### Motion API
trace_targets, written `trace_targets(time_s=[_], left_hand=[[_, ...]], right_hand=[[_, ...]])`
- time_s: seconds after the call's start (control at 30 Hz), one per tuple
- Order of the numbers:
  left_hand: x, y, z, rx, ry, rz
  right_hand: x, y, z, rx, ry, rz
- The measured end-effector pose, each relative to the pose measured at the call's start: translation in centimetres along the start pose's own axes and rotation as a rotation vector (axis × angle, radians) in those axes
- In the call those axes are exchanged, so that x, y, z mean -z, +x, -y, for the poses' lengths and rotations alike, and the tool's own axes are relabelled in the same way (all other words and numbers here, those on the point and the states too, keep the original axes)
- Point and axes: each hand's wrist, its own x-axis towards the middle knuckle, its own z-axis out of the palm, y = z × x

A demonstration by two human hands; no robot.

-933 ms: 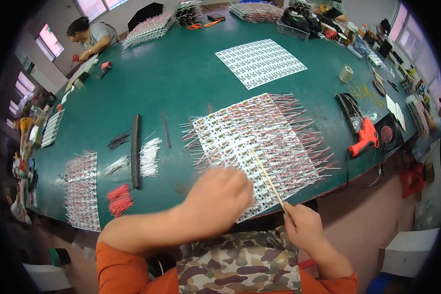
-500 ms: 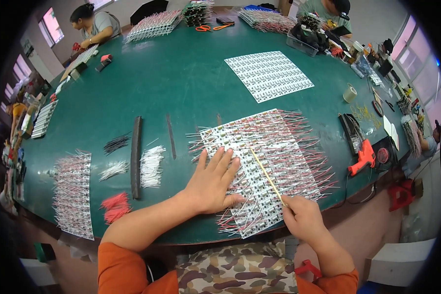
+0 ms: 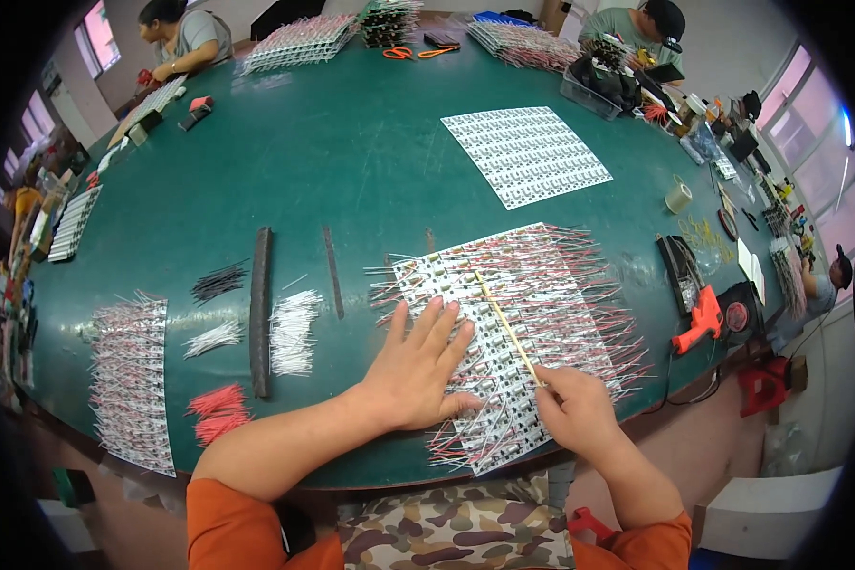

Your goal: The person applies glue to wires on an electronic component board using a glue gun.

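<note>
A white circuit board panel point(image 3: 484, 328) lies on the green table in front of me, with rows of small parts and many red and white wires sticking out along its rows. My left hand point(image 3: 418, 366) presses flat on the panel's left part, fingers spread. A thin pale stick point(image 3: 506, 328) is pinched in my right hand point(image 3: 578, 408) at the panel's lower right. It slants up and left, its far end resting among the small parts in a row without wires.
Left of me lie red wires point(image 3: 219, 412), white wires point(image 3: 295, 332), black wires point(image 3: 220, 280), a dark bar point(image 3: 261, 313) and another wired panel point(image 3: 131, 385). A bare panel point(image 3: 527, 155) lies farther off. An orange glue gun point(image 3: 701, 318) is at right. Other people sit around the table.
My right hand and the stick have shifted slightly left, and the stick's far end has moved up the panel. My left hand stays flat; the whole view has tilted a little.
</note>
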Motion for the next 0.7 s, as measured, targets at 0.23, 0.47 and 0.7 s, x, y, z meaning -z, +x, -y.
trace_targets(time_s=[0.23,0.47,0.7], left_hand=[[-0.2,-0.1,0.1,0.001,-0.028,0.022],[-0.2,-0.1,0.2,-0.008,-0.053,0.010],[1.1,0.0,0.6,0.052,-0.177,0.029]], right_hand=[[-0.6,1.6,-0.1,0.000,-0.028,0.016],[-1.7,3.3,-1.2,0.000,-0.002,0.026],[-0.7,5.7,-0.2,-0.283,0.195,0.188]])
